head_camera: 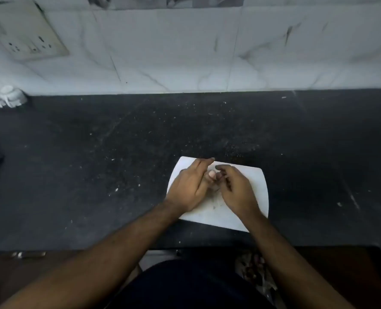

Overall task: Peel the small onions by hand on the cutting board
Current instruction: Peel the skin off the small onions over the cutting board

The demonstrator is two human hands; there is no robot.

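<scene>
A white cutting board (257, 177) lies on the dark counter near its front edge. Both of my hands hover over its middle. My left hand (190, 188) pinches a small pale onion (212, 174) between thumb and fingers. My right hand (238, 192) curls beside it, its fingertips touching the onion's right side. Most of the onion is hidden by the fingers. A few specks of skin lie on the board (214, 206) between my wrists.
The black counter (118, 163) is dusted with small bits. A white tiled wall (185, 52) with a socket plate (27, 32) rises behind. White containers (4, 97) stand at the far left. A heap of onion skins (256, 273) sits below the counter edge.
</scene>
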